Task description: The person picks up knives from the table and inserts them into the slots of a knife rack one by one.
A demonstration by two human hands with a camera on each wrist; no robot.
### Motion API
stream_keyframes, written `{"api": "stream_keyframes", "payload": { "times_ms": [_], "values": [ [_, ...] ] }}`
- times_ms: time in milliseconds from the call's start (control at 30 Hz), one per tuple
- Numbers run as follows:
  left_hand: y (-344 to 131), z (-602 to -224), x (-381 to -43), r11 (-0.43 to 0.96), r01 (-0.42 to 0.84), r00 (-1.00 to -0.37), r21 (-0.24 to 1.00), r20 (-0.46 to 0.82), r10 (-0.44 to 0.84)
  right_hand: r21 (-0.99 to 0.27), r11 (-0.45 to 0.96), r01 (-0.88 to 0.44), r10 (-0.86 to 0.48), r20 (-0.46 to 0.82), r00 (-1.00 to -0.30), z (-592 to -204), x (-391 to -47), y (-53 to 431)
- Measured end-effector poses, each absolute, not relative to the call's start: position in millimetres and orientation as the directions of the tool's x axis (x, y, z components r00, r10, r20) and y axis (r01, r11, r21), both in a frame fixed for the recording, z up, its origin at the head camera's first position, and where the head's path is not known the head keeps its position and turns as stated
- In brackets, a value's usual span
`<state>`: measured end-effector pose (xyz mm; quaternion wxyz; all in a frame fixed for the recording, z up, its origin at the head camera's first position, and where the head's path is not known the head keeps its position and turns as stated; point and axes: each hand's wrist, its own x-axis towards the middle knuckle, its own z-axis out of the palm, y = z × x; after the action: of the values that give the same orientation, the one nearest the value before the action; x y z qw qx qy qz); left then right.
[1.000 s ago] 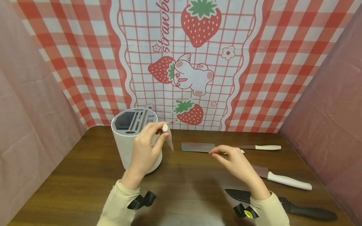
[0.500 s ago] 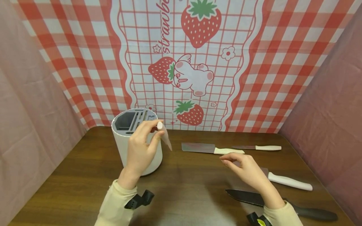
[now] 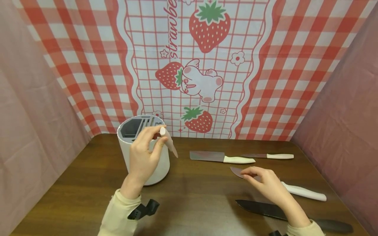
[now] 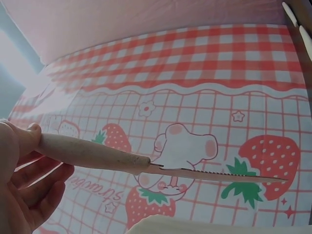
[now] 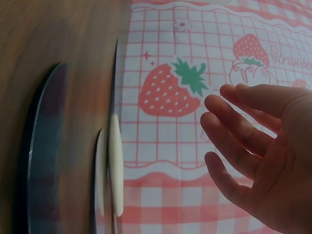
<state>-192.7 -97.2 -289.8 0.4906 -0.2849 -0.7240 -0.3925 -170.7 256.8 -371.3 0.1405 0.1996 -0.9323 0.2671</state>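
My left hand [image 3: 144, 157] pinches the white handle of a serrated knife [image 4: 92, 152], its toothed blade [image 4: 224, 174] pointing away from the fingers. In the head view this knife tilts tip-down beside a white round knife block [image 3: 160, 167], whose slotted top the hand partly covers. My right hand [image 3: 265, 183] holds nothing; its fingers are loosely bent with gaps between them in the right wrist view. It overlaps the blade of a white-handled knife [image 3: 305, 192] in the head view. Nearer the front lies a black knife [image 3: 262, 208], partly hidden behind the right forearm.
Behind the right hand lie a cleaver-shaped knife [image 3: 207, 156] with a cream handle and a small white-handled knife [image 3: 280, 156]. A strawberry-print cloth [image 3: 203, 75] hangs at the back of the wooden table [image 3: 195, 209]. Pink curtains [image 3: 38, 108] flank both sides.
My right hand has drawn back to the right and toward the front, away from the cleaver-shaped knife. The left hand has shifted slightly left with the serrated knife.
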Motion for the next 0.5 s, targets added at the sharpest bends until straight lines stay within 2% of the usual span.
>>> {"api": "stream_keyframes", "payload": {
  "times_ms": [500],
  "values": [
    [-106.1,-284.6,-189.9,0.522,0.809,-0.311,0.271,0.950,-0.012,-0.437,0.800,-0.411,-0.291,0.315,-0.903,-377.5,-159.8,271.9]
  ]
}}
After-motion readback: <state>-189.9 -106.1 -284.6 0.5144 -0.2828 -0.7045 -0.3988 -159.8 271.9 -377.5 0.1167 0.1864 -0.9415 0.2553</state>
